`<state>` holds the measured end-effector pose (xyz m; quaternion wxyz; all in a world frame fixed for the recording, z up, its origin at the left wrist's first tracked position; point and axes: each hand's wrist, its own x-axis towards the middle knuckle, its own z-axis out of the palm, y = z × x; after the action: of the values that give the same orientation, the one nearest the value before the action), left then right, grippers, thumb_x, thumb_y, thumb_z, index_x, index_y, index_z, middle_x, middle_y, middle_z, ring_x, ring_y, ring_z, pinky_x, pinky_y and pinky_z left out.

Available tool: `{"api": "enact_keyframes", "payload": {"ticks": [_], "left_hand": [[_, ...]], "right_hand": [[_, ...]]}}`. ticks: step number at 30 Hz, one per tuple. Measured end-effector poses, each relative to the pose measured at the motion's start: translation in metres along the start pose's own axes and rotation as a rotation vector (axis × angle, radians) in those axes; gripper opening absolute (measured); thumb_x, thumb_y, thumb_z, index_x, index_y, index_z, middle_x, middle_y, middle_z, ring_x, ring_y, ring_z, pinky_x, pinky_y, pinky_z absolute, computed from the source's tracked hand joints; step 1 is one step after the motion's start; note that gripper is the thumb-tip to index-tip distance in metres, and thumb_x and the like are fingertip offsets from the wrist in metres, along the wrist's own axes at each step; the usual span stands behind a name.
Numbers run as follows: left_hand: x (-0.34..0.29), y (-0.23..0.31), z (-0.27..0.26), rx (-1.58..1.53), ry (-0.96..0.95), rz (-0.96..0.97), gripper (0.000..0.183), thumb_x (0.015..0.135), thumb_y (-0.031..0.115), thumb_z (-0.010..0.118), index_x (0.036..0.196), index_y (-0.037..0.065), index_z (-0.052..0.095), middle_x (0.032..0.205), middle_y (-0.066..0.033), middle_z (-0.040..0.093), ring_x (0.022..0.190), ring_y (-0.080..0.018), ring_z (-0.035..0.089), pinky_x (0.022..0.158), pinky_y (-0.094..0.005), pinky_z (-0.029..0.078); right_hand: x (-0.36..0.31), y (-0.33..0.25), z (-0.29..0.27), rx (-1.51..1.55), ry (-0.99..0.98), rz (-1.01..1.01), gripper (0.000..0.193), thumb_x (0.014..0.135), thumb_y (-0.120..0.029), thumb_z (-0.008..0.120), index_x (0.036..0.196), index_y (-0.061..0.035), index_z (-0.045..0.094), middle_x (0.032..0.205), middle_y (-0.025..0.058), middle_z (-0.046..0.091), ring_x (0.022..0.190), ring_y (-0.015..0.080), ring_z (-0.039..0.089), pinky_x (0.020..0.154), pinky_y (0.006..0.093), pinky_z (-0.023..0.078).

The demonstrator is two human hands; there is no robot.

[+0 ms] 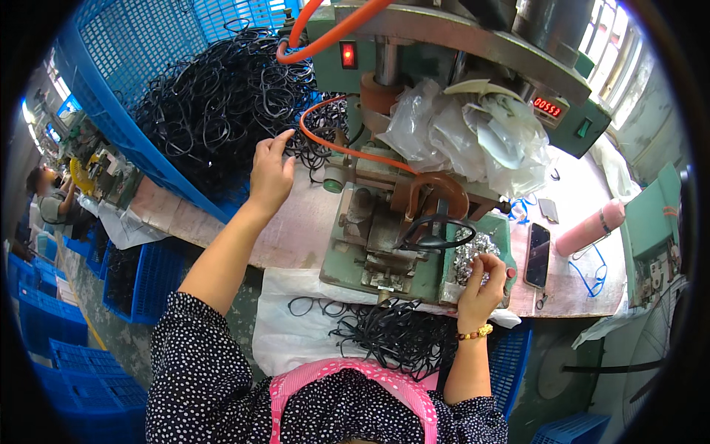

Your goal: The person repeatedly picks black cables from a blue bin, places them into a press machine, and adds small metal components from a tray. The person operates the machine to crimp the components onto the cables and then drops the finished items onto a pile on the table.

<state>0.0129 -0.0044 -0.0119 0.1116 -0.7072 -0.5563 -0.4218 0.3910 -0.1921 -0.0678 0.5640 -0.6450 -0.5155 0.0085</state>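
Note:
My left hand (272, 176) is raised beside the heap of thin black plastic loops (222, 103), fingers apart and nothing visible in them. My right hand (481, 290) reaches over a green tray (501, 231) of small shiny metal pieces (473, 250), its thumb and fingertips pinched together. Whatever they hold is too small to make out. Between my hands stands a green press machine (347, 255), with one black loop-shaped frame (436, 238) resting at its work point. More black loops (392, 333) lie on white cloth in front of me.
The heap fills a large blue basket (133, 140) at the back left. Plastic bags (451, 126) hang on the press. A phone (538, 255), a pink bottle (590, 228) and a blue frame (593, 277) lie at the right. Another person (55, 203) sits far left.

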Motion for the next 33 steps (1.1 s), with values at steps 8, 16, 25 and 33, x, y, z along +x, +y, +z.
{"api": "enact_keyframes", "payload": {"ticks": [8,16,25,33], "left_hand": [[0.055,-0.003,-0.034,0.12,0.095,0.245,0.014,0.089,0.003,0.068,0.101,0.01,0.067,0.093,-0.0082,0.063,0.09,-0.0281,0.067,0.071,-0.0414,0.055],[-0.005,0.043,-0.071,-0.521,-0.158,-0.296,0.015,0.098,0.012,0.067,0.09,0.0,0.067,0.073,-0.0044,0.061,0.065,-0.0084,0.053,0.059,-0.0284,0.043],[-0.109,0.017,-0.032,-0.634,-0.356,-0.627,0.022,0.106,0.022,0.055,0.093,0.003,0.057,0.073,-0.0059,0.061,0.061,-0.015,0.059,0.056,-0.0318,0.048],[-0.104,0.048,-0.06,-0.746,-0.368,-0.589,0.024,0.11,0.023,0.052,0.096,0.004,0.059,0.068,-0.0007,0.06,0.061,-0.0105,0.056,0.058,-0.0264,0.044]], "right_hand": [[0.003,-0.003,-0.002,-0.002,-0.009,-0.118,0.012,0.095,0.001,0.063,0.104,-0.0033,0.069,0.093,0.0103,0.069,0.088,0.0313,0.065,0.108,0.0509,0.046],[0.004,0.001,-0.006,-0.064,-0.041,-0.188,0.013,0.094,0.002,0.065,0.103,-0.0036,0.071,0.094,0.0091,0.073,0.088,0.0275,0.069,0.112,0.0527,0.043],[0.007,-0.004,-0.013,-0.014,-0.087,-0.21,0.011,0.088,0.005,0.066,0.097,-0.0025,0.068,0.095,0.0103,0.069,0.093,0.0277,0.066,0.102,0.046,0.048],[0.016,-0.037,-0.011,0.229,-0.088,-0.078,0.017,0.086,0.012,0.063,0.097,0.0001,0.065,0.096,0.009,0.065,0.093,0.0231,0.062,0.087,0.0327,0.049]]}}
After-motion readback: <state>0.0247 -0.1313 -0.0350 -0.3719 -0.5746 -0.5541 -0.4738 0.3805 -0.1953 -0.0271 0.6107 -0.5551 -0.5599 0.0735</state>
